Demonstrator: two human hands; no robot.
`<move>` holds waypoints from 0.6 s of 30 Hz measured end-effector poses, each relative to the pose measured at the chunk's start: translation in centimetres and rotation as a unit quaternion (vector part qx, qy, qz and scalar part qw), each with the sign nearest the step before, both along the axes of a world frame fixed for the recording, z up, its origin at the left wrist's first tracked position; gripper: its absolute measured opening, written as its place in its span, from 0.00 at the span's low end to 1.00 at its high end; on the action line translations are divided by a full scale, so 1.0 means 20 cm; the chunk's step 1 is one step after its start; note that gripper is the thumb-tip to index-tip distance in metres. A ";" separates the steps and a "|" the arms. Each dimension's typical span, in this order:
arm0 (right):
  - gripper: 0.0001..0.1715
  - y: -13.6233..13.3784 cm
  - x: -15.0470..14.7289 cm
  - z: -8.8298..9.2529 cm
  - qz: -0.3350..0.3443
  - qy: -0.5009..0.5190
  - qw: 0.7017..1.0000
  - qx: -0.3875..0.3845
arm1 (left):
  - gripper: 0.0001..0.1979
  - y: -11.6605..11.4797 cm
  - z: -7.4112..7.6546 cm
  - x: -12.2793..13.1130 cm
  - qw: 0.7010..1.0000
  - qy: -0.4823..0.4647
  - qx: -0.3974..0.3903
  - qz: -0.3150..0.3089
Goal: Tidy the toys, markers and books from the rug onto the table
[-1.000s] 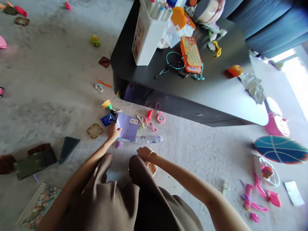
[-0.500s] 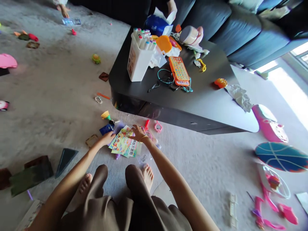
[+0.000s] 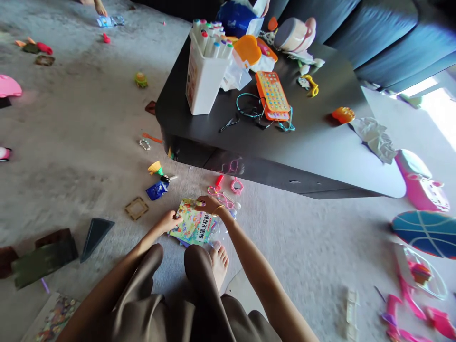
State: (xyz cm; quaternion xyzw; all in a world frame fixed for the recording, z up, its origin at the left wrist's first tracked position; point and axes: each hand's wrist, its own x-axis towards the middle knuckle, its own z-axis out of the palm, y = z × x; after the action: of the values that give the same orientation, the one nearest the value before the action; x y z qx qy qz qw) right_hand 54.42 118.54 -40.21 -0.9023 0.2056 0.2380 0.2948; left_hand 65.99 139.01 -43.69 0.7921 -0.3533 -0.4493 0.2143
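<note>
A small stack of colourful picture books (image 3: 190, 224) lies on the carpet in front of my feet, slightly fanned. My left hand (image 3: 168, 222) grips the stack at its left edge, thumb on the top cover. At the upper edge, my right hand (image 3: 209, 205), with a bracelet at the wrist, has its fingers bent round the books. Beside that wrist lie a pink bead necklace (image 3: 221, 194) and a clear plastic wrapper (image 3: 220, 229). A blue packet (image 3: 157, 190) rests on the carpet beyond my left hand.
A dark low table (image 3: 285, 147) stands ahead, bearing a white box of markers (image 3: 204, 80) and an orange toy tablet (image 3: 273, 95). A wooden frame (image 3: 136, 208) and a dark triangular piece (image 3: 97, 238) lie left. Another person's hand (image 3: 100, 7) touches a plastic bottle (image 3: 109, 21).
My hands have drawn the books slightly towards me, and the left hand has closed on their edge. The right fingers have bent in from a spread pose. The view has shifted a little.
</note>
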 end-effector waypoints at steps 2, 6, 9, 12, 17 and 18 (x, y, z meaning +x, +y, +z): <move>0.19 -0.01 -0.07 0.04 -0.007 -0.013 1.000 0.005 | 0.10 0.00 0.05 0.02 0.999 0.019 -0.024 -0.021; 0.34 0.00 -0.17 0.08 -0.039 -0.029 0.999 -0.015 | 0.08 -0.05 0.15 0.02 0.995 0.040 -0.063 -0.063; 0.49 0.01 -0.20 0.07 -0.073 -0.052 0.996 -0.008 | 0.08 -0.08 0.23 0.00 0.993 0.033 -0.076 -0.081; 0.33 -0.02 -0.22 0.06 -0.104 -0.099 0.984 0.106 | 0.08 -0.10 0.32 -0.01 0.993 0.018 -0.078 -0.091; 0.20 -0.06 -0.25 0.13 -0.242 -0.210 0.900 0.294 | 0.09 -0.10 0.53 0.07 0.989 -0.002 -0.102 -0.105; 0.20 -0.06 -0.27 0.15 -0.254 -0.213 0.890 0.313 | 0.10 -0.10 0.58 0.10 0.987 0.008 -0.129 -0.091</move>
State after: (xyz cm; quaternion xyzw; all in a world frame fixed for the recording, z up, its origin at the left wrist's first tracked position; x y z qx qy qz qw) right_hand 49.12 117.34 -37.11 -0.7093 0.2749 0.0086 0.6490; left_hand 68.09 137.06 -32.07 0.7190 -0.4770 -0.4235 0.2758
